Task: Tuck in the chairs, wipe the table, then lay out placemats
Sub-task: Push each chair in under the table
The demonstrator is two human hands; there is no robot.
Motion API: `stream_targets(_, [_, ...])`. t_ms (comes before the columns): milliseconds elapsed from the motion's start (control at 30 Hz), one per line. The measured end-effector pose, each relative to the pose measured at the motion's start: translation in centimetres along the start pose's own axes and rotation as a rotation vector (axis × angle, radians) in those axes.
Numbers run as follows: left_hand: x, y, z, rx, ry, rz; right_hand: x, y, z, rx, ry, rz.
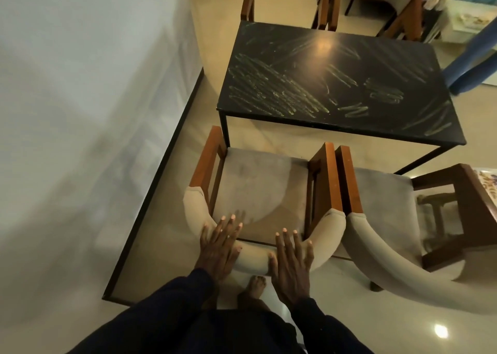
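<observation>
A black table (pixel 347 66) with yellowish scribbles across its top stands ahead. In front of it is a beige chair (pixel 258 181) with wooden armrests, its seat just short of the table's near edge. My left hand (pixel 219 248) lies flat with straight fingers on the left part of the chair's curved padded backrest. My right hand (pixel 293 259) lies flat on the right part of the same backrest. A second matching chair (pixel 387 205) stands right beside it, arm against arm.
A white wall with a dark skirting (pixel 158 181) runs along the left. Two more chairs (pixel 285 1) stand at the table's far side. A dark wooden stool or frame (pixel 454 214) is at the right. My bare foot (pixel 255 286) is under the backrest.
</observation>
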State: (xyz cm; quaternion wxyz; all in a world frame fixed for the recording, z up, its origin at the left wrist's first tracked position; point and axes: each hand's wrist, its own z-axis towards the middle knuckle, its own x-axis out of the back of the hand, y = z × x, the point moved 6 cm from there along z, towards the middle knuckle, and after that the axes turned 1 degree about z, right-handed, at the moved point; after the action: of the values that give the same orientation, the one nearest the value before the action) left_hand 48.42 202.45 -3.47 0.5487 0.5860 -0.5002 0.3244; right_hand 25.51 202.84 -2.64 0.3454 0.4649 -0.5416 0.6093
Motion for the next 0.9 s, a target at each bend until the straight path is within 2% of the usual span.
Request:
stream_targets(233, [-0.5,-0.5,-0.5,-0.021,0.010,-0.005,0.6,-0.2,-0.4,0.051,-0.062,0.080])
stream_targets(367, [-0.5,0.0,-0.6,-0.018,0.045,0.012,0.9,0.6,-0.5,0.055,-0.087,0.029])
stream_targets(500, [-0.6,0.3,-0.6,-0.021,0.106,-0.016,1.2,2.0,-0.4,0.043,-0.052,0.022])
stream_targets(900, [-1.1,1.0,-0.1,-0.045,0.053,-0.004,0.9,2.2,-0.4,-0.001,0.022,0.039])
